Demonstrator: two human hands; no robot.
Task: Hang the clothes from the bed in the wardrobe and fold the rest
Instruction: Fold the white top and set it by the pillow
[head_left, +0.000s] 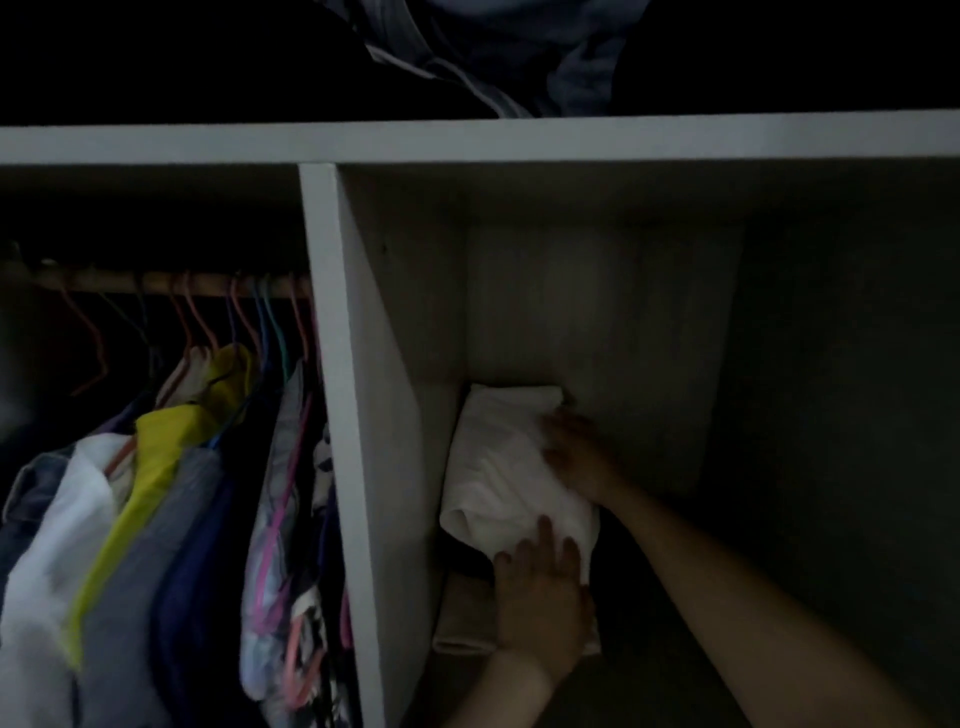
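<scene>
Left hand (540, 597) flat at six o'clock, right hand (571, 452) spread at three: push white garment (498, 478) squarely onto pile (462, 618).

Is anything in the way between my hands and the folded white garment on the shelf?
Nothing visible: the left hand and the right hand both rest directly on the folded white garment.

Both arms reach forward; left hand (540, 597) flat, right hand (576, 452) farther ahead.
</scene>
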